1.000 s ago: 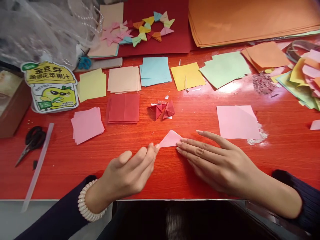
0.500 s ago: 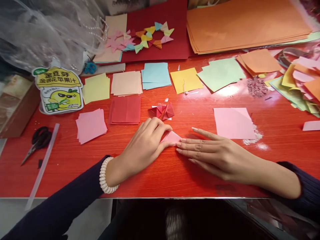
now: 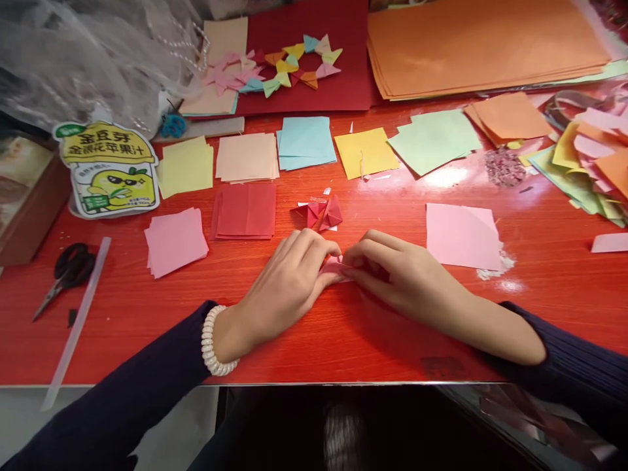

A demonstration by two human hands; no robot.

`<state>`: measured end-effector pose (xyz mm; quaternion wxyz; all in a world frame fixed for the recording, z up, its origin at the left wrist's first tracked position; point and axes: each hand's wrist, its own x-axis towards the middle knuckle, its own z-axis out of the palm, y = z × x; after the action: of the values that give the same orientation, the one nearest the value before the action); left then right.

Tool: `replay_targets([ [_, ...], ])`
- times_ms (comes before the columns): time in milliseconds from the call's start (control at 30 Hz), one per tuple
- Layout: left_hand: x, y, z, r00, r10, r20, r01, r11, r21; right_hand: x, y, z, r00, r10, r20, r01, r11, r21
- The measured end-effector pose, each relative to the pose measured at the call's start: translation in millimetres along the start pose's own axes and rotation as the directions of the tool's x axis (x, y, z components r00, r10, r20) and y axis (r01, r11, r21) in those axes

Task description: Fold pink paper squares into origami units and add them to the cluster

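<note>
Head-worn view — looking forward and down over the table (image 3: pixel 294 356).

Red tabletop (image 3: pixel 314 340); scissors (image 3: pixel 73 267) handles black, blades seemingly grey.

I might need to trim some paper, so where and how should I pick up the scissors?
I'd take the scissors by the black handles, reaching down from above and from the right, over the pale strip. They lie flat, with the blades pointing left and toward you, so that approach should keep your fingers off the tips.
</note>
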<state>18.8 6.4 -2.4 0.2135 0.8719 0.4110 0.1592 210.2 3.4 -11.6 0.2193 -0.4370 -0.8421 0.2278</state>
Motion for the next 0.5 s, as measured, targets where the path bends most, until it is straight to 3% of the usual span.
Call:
replay_targets([
  [167,1,-3,-12.0,0.994,0.004,0.106,0.008,0.994,-0.112,1,6,-2,0.999,-0.044,0.02,0.044,0.999,-0.015],
  [300,-2,-6,-14.9,0.997,0.032,0.074,-0.025,0.995,-0.102,1,11,-3,0.987,-0.16,0.021,0.16,0.987,-0.012],
  [500,-8,-11,-7.8,0.982,0.188,0.008,-0.188,0.982,-0.001,-1,16,-5,0.975,-0.219,0.033,0.22,0.975,-0.018],
])
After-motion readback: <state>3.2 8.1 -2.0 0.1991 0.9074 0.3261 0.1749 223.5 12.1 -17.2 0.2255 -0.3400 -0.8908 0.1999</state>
